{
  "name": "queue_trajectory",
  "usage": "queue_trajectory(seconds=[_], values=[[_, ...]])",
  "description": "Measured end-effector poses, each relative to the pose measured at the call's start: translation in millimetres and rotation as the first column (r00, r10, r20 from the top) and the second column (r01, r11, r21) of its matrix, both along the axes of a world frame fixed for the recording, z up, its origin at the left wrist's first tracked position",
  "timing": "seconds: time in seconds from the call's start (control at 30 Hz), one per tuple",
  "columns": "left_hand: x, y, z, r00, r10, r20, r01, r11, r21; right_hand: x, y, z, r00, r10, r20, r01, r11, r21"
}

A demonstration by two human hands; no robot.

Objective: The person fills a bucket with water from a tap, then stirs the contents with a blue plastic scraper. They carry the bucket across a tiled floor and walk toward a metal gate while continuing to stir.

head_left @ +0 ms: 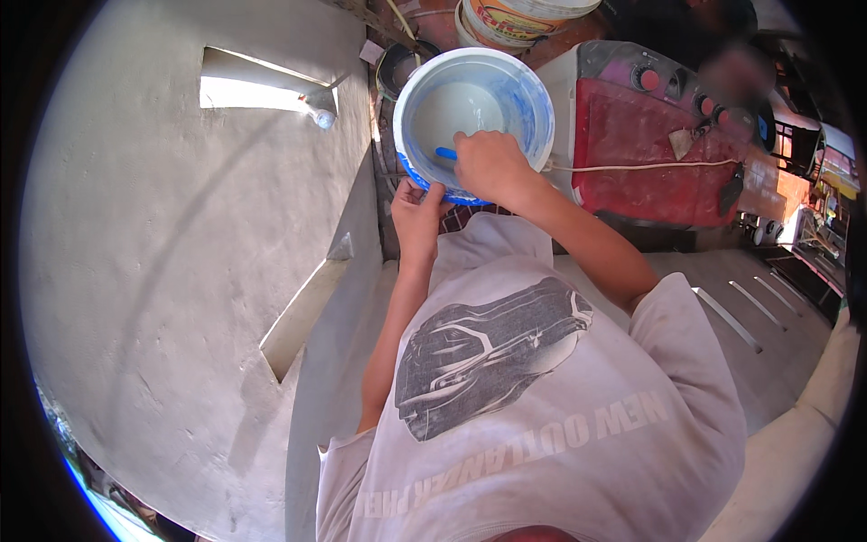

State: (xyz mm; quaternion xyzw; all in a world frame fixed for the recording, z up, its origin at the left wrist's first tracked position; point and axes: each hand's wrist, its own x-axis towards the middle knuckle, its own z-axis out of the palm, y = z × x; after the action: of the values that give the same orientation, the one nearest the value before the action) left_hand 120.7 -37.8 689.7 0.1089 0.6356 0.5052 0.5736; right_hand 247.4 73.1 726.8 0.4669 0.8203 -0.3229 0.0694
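A round plastic bucket (404, 99), white inside and blue along its near outer edge, stands in front of me. Whitish liquid lies in its bottom, and blue smears mark the inner wall. My left hand (419, 217) grips the near-left rim, thumb up and fingers curled round it. Over the bucket's near side, my right hand (492, 167) is closed around a blue handle (445, 154) that pokes out left of the fist. The handle's other end is hidden, so its kind does not show.
A grey plastered wall (181, 271) with slot openings fills the left. Close on the bucket's right is a red-fronted appliance (650, 154) with knobs, a thin cord (632, 168) crossing it. Behind stand a pale labelled pail (519, 23) and a small dark container (390, 72).
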Motion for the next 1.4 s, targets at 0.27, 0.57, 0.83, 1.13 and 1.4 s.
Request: queue_trajectory(seconds=[0.27, 0.57, 0.83, 1.13, 1.4], values=[[5.7, -8.8, 7.9, 1.000, 0.017, 0.010, -0.017, 1.000, 0.008, 2.2, 40.0, -10.3, 0.997, -0.023, -0.070, 0.038, 0.973, 0.226], [12.5, -8.0, 1.6, 0.999, 0.032, 0.038, -0.033, 0.999, 0.033, 24.9, 35.3, 3.3, 0.981, 0.004, 0.196, -0.046, 0.977, 0.210], [16.4, -12.2, -7.3, 0.991, 0.037, 0.130, -0.044, 0.998, 0.050, 12.1, 27.0, -21.6, 0.997, -0.034, -0.068, 0.029, 0.997, -0.076], [8.3, -11.7, -2.5, 0.988, 0.088, 0.124, -0.093, 0.995, 0.040, 15.8, 38.7, -12.5, 0.988, -0.119, 0.099, 0.101, 0.980, 0.170], [8.8, -19.2, 2.9, 0.991, 0.087, 0.103, -0.092, 0.995, 0.043, 26.1, 13.2, 6.8, 0.993, -0.022, 0.114, 0.030, 0.997, -0.077]])
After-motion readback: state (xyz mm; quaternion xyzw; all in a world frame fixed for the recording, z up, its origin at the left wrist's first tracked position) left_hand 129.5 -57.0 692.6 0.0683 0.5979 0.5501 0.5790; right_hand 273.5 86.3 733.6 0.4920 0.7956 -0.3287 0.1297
